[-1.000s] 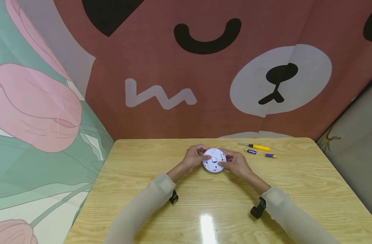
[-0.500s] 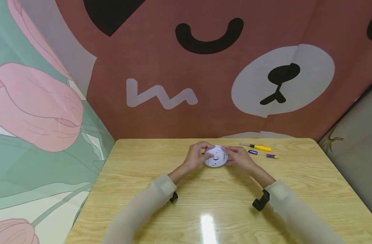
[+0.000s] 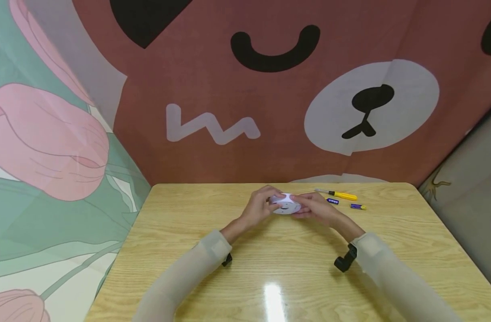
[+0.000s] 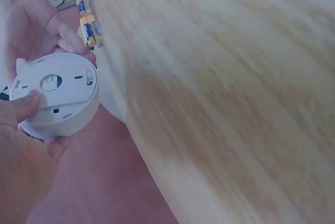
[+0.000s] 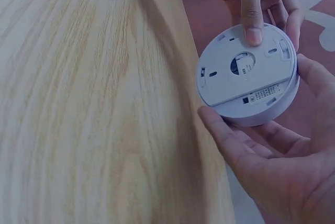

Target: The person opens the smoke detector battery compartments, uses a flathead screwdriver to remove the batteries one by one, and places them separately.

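Observation:
Between both hands, raised off the table, is a round white smoke detector [image 3: 286, 207], its slotted back plate facing the person. My left hand [image 3: 255, 209] grips its left side, the thumb pressing on the back plate and the fingers behind. My right hand [image 3: 319, 210] holds the opposite rim between thumb and fingers. In the right wrist view the plate of the smoke detector [image 5: 225, 85] shows a central hole, with a printed label at its cut-off edge. The left wrist view shows the thick side wall of the smoke detector [image 4: 78, 116]; its front is hidden.
A yellow-handled screwdriver [image 3: 345, 196] lies near the table's far edge, right of the hands. Two small blue-and-yellow batteries lie near it: one battery [image 3: 333, 201] close to the right hand, another battery [image 3: 358, 206] farther right. A printed cloth [image 3: 213, 161] hangs behind the wooden table [image 3: 213, 286].
The smoke detector has tilted, so its back plate looks flatter from the head, and it has risen slightly. The right thumb has shifted from the plate's face to the upper right rim.

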{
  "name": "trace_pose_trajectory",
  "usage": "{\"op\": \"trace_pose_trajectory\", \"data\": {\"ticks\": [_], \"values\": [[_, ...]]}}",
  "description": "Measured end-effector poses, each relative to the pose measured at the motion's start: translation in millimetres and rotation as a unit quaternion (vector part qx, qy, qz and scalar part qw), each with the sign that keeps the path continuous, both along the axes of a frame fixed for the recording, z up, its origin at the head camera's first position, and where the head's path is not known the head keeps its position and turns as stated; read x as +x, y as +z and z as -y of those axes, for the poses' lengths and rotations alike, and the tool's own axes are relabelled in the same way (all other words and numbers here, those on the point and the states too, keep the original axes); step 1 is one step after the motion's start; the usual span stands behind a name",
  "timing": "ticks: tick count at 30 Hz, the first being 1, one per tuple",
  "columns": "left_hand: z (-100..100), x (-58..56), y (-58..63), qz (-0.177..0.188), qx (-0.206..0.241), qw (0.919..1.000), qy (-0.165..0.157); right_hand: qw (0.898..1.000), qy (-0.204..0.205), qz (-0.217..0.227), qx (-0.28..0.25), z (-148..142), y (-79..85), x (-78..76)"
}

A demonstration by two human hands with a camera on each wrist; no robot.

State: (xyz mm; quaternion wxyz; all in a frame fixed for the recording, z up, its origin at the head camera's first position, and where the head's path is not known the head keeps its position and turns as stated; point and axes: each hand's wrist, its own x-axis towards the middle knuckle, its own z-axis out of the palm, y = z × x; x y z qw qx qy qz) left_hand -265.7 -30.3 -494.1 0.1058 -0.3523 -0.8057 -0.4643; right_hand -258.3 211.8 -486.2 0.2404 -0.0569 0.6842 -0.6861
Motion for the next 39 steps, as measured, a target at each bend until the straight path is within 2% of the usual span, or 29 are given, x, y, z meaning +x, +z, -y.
{"op": "trace_pose_trajectory", "data": {"ticks": [2,6,9,14,17,20,22,26,32,36,39], "values": [[0,0.1,0.6,0.001,0.005,1.0000,-0.002,1.000,-0.002,-0.007,-0.005,-1,-2.2,0.3],[1,0.7,0.8,0.050,0.053,0.9972,-0.016,0.999,-0.031,-0.016,-0.025,0,-6.5,0.8],[2,1.0,0.3,0.079,0.082,0.9934,-0.016,0.997,-0.061,-0.033,-0.022,3,-9.3,1.5],[4,1.0,-1.6,0.096,0.090,0.9913,-0.003,0.989,-0.109,-0.086,0.057,8,-15.9,3.6],[5,-0.4,-3.4,0.121,0.105,0.9871,0.003,0.976,-0.128,-0.136,0.116,10,-19.5,5.0],[7,-2.2,-4.4,0.143,0.110,0.9836,0.009,0.962,-0.132,-0.184,0.150,10,-21.2,6.1],[8,-4.1,-5.5,0.162,0.106,0.9810,0.013,0.958,-0.130,-0.205,0.155,10,-22.0,6.4],[10,-7.1,-7.2,0.199,0.077,0.9767,0.022,0.954,-0.123,-0.228,0.149,10,-23.2,7.3],[13,-10.3,-7.9,0.243,0.027,0.9693,0.025,0.962,-0.101,-0.232,0.105,8,-27.0,6.4],[14,-10.7,-6.2,0.233,-0.013,0.9717,0.032,0.964,-0.082,-0.237,0.089,9,-28.4,4.3],[14,-11.2,-5.6,0.213,-0.045,0.9752,0.038,0.960,-0.066,-0.249,0.106,10,-28.6,2.1]]}}
